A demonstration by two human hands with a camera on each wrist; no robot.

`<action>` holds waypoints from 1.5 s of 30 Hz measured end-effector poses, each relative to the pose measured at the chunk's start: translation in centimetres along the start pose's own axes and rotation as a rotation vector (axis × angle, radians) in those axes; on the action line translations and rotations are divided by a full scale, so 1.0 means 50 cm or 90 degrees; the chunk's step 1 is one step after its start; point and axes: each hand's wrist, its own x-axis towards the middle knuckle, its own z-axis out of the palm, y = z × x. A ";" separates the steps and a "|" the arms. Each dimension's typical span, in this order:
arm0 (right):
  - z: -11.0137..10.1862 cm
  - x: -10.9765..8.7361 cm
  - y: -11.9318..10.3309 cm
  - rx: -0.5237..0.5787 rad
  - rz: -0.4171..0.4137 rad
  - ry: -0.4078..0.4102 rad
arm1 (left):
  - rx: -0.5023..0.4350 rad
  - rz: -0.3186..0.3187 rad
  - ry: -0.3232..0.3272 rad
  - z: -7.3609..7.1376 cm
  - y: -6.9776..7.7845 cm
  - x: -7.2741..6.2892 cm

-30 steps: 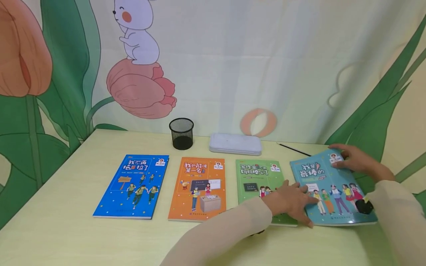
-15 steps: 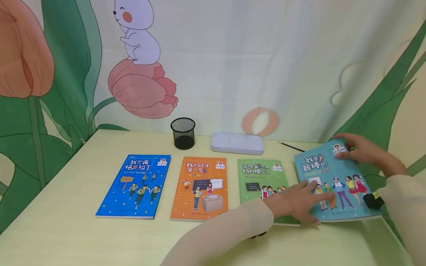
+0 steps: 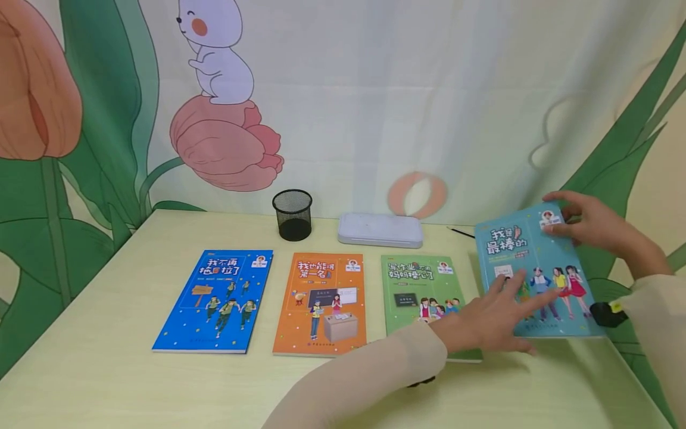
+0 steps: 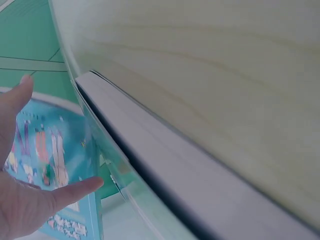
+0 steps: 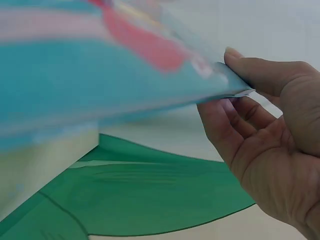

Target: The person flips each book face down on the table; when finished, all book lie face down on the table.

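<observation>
A teal book [image 3: 536,280] with cartoon children on its cover is tilted up off the table at the right. My right hand [image 3: 595,229] pinches its upper right corner, thumb on the cover and fingers behind, as the right wrist view shows with the hand [image 5: 272,115]. My left hand [image 3: 495,313] has its fingers spread in front of the teal book's lower left part; whether they touch it I cannot tell. Beneath that wrist lies a green book [image 3: 423,286], partly covered by the arm. Its page edge [image 4: 175,165] crosses the left wrist view.
An orange book [image 3: 321,304] and a blue book [image 3: 214,304] lie flat to the left. Along the back of the table stand a black mesh pen holder [image 3: 292,215], a pale pencil case [image 3: 380,230] and a thin dark pencil [image 3: 462,232], partly hidden by the teal book.
The teal book has risen off the table and tilted up toward the back, with my right hand gripping its corner. My left hand has shifted slightly right, its fingers spreading wider.
</observation>
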 end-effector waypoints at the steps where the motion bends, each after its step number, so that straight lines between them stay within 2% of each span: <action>1: -0.003 0.000 -0.006 -0.001 0.001 0.007 | -0.001 -0.007 0.008 -0.001 0.002 0.000; 4: -0.011 -0.001 -0.022 0.001 -0.001 0.022 | 0.001 -0.025 0.033 -0.003 0.005 -0.001; 11: -0.020 -0.003 -0.052 0.013 0.026 0.036 | 0.005 -0.029 0.078 -0.011 0.003 -0.004; 15: -0.018 -0.004 -0.065 0.022 0.055 0.029 | -0.012 -0.013 0.096 -0.017 0.000 -0.006; 18: -0.014 -0.005 -0.074 0.016 0.080 0.033 | -0.025 0.007 0.124 -0.021 0.001 -0.007; 22: -0.010 -0.005 -0.085 0.003 0.107 0.056 | -0.028 0.034 0.161 -0.030 0.003 -0.007; 25: -0.008 -0.006 -0.094 0.002 0.122 0.071 | -0.030 0.045 0.160 -0.035 0.004 -0.008; 30: -0.008 -0.008 -0.112 0.002 0.135 0.092 | -0.067 0.056 0.157 -0.038 0.001 -0.013; 36: -0.014 -0.008 -0.130 -0.007 0.139 0.104 | -0.127 0.037 0.146 -0.047 -0.004 -0.019; 45: -0.012 -0.002 -0.126 0.007 0.132 0.108 | -0.172 0.066 0.212 -0.044 -0.025 -0.033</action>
